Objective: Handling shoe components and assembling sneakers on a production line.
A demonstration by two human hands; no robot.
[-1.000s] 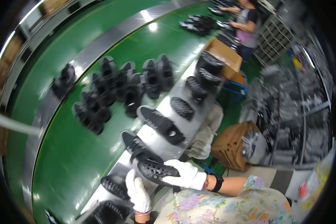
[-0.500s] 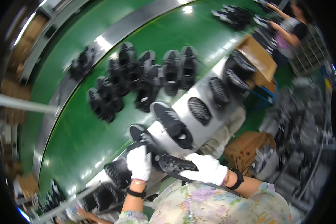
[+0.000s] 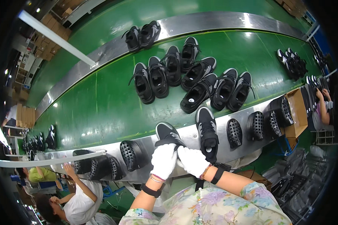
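"Head cam. Nearest stuff first, pls. Hands?"

"Both in white knit gloves. L hand [image 3: 164,162] and R hand [image 3: 192,161] meet just below mid-frame, black straps on both wrists. Fingers narrow, bunched at the opening of a black sneaker w/ grey toe trim [image 3: 167,131]. Can't tell if they pinch the fabric; gloves hide the tips."

"Where's that shoe?"

"On the near silver metal ledge [image 3: 187,137], toe pointing away, heel end hidden under gloves. Just R of it: a second black sneaker w/ grey toe rim [image 3: 206,125], nr R hand, toe also away."

"Else on ledge?"

"Black plastic shoe forms w/ round holes [image 3: 234,133], some each side. R end: open brown cardboard box [image 3: 296,112], forms beside it. L, nr ledge: co-worker in white top [image 3: 84,198], one arm raised."

"Farther?"

"Glossy green work surface [image 3: 112,112] past ledge, approx. 8 black-and-grey sneakers [image 3: 172,67] grouped on it. Beyond: curved silver metal rail [image 3: 199,25], 2 dark sneakers [image 3: 150,34] side by side on it."
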